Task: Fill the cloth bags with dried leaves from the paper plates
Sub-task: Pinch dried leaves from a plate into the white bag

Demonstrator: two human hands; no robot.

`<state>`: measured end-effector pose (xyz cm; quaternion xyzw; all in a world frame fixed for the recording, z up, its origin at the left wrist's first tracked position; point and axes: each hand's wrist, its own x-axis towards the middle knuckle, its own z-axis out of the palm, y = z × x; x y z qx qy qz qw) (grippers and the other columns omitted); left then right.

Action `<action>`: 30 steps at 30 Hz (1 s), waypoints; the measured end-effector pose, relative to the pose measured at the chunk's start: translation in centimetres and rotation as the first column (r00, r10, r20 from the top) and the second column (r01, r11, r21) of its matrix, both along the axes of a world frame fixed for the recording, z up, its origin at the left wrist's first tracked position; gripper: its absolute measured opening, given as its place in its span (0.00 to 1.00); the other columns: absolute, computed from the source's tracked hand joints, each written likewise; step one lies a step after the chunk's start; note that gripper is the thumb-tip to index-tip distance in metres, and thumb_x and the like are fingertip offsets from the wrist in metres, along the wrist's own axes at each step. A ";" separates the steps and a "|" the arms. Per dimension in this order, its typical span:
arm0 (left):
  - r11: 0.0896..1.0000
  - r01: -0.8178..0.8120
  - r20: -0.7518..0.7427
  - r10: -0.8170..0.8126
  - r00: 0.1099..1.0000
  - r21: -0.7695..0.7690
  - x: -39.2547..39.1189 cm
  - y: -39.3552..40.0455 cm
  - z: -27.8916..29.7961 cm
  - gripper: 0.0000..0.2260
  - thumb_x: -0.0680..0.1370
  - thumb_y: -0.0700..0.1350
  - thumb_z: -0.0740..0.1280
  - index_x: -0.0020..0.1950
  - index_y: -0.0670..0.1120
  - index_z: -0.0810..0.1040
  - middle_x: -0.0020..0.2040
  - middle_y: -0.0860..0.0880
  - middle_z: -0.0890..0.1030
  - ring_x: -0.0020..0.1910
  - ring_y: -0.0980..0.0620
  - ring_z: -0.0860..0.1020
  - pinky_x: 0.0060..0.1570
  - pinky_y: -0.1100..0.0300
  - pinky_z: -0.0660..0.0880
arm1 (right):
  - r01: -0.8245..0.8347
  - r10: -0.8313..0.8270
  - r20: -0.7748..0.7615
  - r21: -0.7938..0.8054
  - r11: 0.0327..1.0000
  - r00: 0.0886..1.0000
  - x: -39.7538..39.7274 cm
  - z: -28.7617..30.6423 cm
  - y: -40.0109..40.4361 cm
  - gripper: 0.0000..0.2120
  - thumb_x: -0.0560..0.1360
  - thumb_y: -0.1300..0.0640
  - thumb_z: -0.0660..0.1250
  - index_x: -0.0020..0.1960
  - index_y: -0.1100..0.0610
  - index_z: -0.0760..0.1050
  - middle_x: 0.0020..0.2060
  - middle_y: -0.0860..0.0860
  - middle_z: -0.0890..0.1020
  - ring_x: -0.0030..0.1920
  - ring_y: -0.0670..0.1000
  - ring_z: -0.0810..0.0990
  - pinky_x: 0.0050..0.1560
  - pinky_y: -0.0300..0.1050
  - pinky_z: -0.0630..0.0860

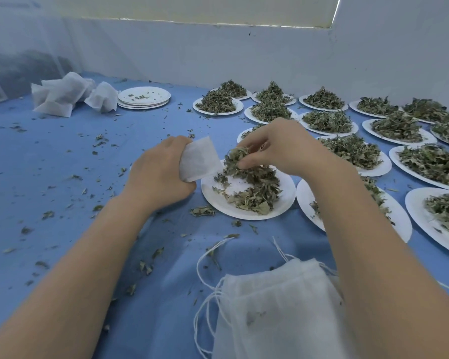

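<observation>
Left hand [156, 174] is gripping one small cloth bag [198, 160] beside the near paper plate [283, 200]; right hand [275, 149] is pinching dried leaves [233, 158] just above it. We are counting three filled bags [70, 95] and a stack of used plates [144, 98] far left on the blue surface [62, 177].

the left hand [161, 174] holds a white cloth bag [198, 159] mid-frame. the right hand [278, 149] pinches dried leaves [235, 158] above a paper plate [218, 200].

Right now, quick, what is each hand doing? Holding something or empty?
Left hand: grips a small white cloth bag.
Right hand: pinches a clump of dried leaves above the paper plate.
</observation>
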<state>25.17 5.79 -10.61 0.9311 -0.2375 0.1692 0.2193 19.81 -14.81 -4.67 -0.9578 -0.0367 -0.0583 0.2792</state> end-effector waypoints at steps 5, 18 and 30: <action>0.999 0.042 0.015 -0.042 0.999 0.007 -0.4 -0.6 -0.1 0.24 0.67 0.45 0.70 0.61 0.48 0.70 0.54 0.47 0.76 0.49 0.43 0.74 0.41 0.57 0.64 | -0.002 0.002 0.035 0.020 1.000 0.999 -0.1 0.4 0.5 0.16 0.67 0.49 0.76 0.53 0.47 0.81 0.39 0.43 0.79 0.40 0.38 0.76 0.44 0.36 0.72; 0.988 0.050 0.087 -0.038 0.995 -0.143 -0.9 -1.6 -0.2 0.26 0.64 0.45 0.73 0.61 0.48 0.70 0.47 0.54 0.72 0.42 0.50 0.70 0.38 0.58 0.63 | -0.143 0.136 0.047 0.190 0.971 0.990 -0.2 0.0 2.5 0.12 0.70 0.60 0.72 0.52 0.52 0.81 0.43 0.48 0.85 0.46 0.45 0.83 0.52 0.46 0.79; 0.984 0.107 0.117 -0.090 0.989 -0.145 -1.1 -1.8 -0.3 0.26 0.65 0.47 0.72 0.61 0.46 0.70 0.46 0.51 0.76 0.41 0.48 0.73 0.38 0.59 0.63 | -0.124 0.105 0.119 0.168 0.978 0.987 -0.1 -0.5 4.3 0.07 0.70 0.61 0.71 0.46 0.52 0.83 0.37 0.47 0.84 0.39 0.45 0.82 0.44 0.37 0.78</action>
